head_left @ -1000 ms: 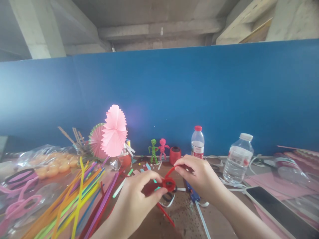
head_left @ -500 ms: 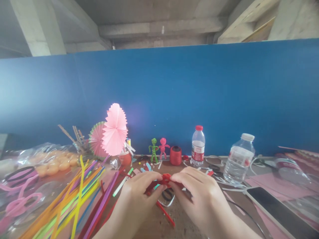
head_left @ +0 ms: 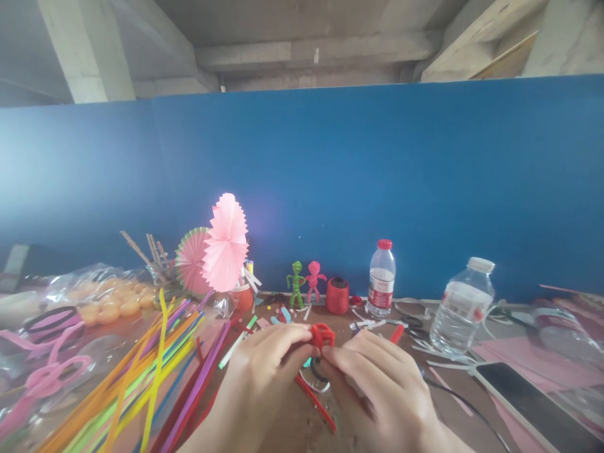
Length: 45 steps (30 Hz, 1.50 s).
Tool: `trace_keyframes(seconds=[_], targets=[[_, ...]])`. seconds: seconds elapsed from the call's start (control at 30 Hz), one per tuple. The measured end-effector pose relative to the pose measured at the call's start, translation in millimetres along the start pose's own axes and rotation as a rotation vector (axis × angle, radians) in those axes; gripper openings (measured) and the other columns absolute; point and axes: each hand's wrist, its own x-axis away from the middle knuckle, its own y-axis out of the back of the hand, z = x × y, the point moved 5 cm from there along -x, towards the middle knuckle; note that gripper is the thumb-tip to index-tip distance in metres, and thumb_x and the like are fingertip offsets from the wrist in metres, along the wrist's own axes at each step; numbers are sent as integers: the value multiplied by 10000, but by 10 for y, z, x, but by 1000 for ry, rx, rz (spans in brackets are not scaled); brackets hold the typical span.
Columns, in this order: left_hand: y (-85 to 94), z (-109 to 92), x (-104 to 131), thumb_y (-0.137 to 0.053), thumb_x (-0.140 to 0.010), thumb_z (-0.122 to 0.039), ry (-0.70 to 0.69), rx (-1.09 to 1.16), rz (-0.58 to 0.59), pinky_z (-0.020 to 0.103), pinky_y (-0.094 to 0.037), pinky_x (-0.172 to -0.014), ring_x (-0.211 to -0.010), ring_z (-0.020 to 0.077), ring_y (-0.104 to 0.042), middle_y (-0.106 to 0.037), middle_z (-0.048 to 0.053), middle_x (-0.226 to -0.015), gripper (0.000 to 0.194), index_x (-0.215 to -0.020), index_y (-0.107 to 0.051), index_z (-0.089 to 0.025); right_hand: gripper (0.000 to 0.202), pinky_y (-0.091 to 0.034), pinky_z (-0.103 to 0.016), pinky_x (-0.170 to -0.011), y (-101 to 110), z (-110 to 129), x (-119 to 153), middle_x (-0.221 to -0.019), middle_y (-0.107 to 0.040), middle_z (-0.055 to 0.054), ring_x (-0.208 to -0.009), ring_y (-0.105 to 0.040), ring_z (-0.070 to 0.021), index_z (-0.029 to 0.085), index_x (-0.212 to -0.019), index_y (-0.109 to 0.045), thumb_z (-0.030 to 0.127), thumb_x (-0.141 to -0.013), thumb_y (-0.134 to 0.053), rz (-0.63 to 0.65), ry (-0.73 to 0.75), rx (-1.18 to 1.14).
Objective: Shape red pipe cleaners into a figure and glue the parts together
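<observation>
A small red bent piece (head_left: 323, 336), looking like fuzzy pipe cleaner, is held up between both hands above the table. My left hand (head_left: 270, 360) pinches its left side between thumb and fingers. On its lower right side, my right hand (head_left: 380, 371) grips it with curled fingers. Below the hands a straight red stick (head_left: 317, 402) lies on the brown table (head_left: 278, 418), beside a dark ring-shaped thing (head_left: 319, 371) partly hidden by my right hand. Behind stand a green figure (head_left: 296, 284) and a pink figure (head_left: 314, 281).
Coloured pipe cleaners (head_left: 136, 371) spread at the left, near pink paper fans (head_left: 226, 242). A red container (head_left: 338, 296) and two bottles (head_left: 381, 280) (head_left: 462, 306) stand behind. A phone (head_left: 528, 402) lies at the right, before a blue partition (head_left: 330, 170).
The red piece is turned and shows more of its looped shape. My right hand has shifted slightly lower on it. The whole view has moved a little, with objects appearing farther right.
</observation>
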Motion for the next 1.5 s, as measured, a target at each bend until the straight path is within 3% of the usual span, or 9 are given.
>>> trace_keyframes(seconds=[0.2, 0.37, 0.57, 0.77, 0.87, 1.07, 1.3, 1.5], targets=[[43, 43, 24, -736, -698, -167, 15, -47, -37, 227, -454, -712, -783, 196, -672, -775, 12, -873, 145, -789, -768, -275, 156, -355, -276, -463, -12, 17, 12, -606, -564, -33, -531, -416, -143, 135, -912, -618, 32, -800, -584, -20, 21, -4], [48, 77, 3, -739, -694, -198, 144, 8, -58, 218, -447, -573, -617, 167, -629, -758, 17, -739, 68, -743, -756, -241, 305, -444, -291, -523, -29, -6, 39, -698, -643, -61, -575, -516, -153, 118, -1035, -615, -25, -771, -564, -38, 14, -56], [24, 14, -42, -782, -605, -143, 330, 282, -46, 173, -412, -436, -460, 110, -536, -671, -6, -530, 72, -633, -732, -186, 340, -507, -286, -575, -52, -54, 87, -780, -699, -65, -648, -617, -163, 160, -1034, -620, -45, -768, -562, -83, -25, -101], [-110, 124, -16, -842, -534, -208, 505, 541, -60, 138, -351, -369, -367, 55, -457, -602, -18, -461, 188, -607, -684, -137, 308, -500, -302, -558, -53, -91, 108, -797, -702, -93, -644, -620, -178, 150, -1012, -631, -37, -777, -566, -66, 9, -101], [-184, 168, 12, -848, -546, -259, 552, 638, -23, 115, -292, -349, -349, 34, -421, -549, -43, -434, 243, -630, -659, -132, 306, -485, -299, -550, -34, -97, 106, -796, -697, -94, -639, -599, -171, 136, -1026, -627, -39, -783, -569, -65, 47, -66], [-239, 152, 29, -808, -638, -281, 568, 762, 68, 104, -340, -389, -389, 18, -458, -681, 20, -624, 289, -869, -704, -142, 311, -463, -305, -561, -58, -152, 135, -837, -664, -94, -663, -561, -168, 136, -1095, -611, -3, -822, -557, -18, 57, -77], [-275, 211, 44, -830, -589, -366, 629, 813, 123, 103, -279, -352, -345, 12, -416, -568, -29, -459, 318, -769, -733, -122, 280, -448, -304, -576, -54, -159, 144, -850, -645, -87, -680, -550, -169, 152, -1110, -605, 39, -869, -517, 21, 67, -72], [-293, 229, 58, -807, -629, -356, 700, 844, 149, 101, -215, -345, -331, -11, -329, -485, -69, -454, 298, -783, -710, -119, 281, -467, -301, -597, -104, -173, 108, -889, -637, -101, -712, -549, -166, 125, -1120, -609, 32, -880, -497, 85, 87, -88]])
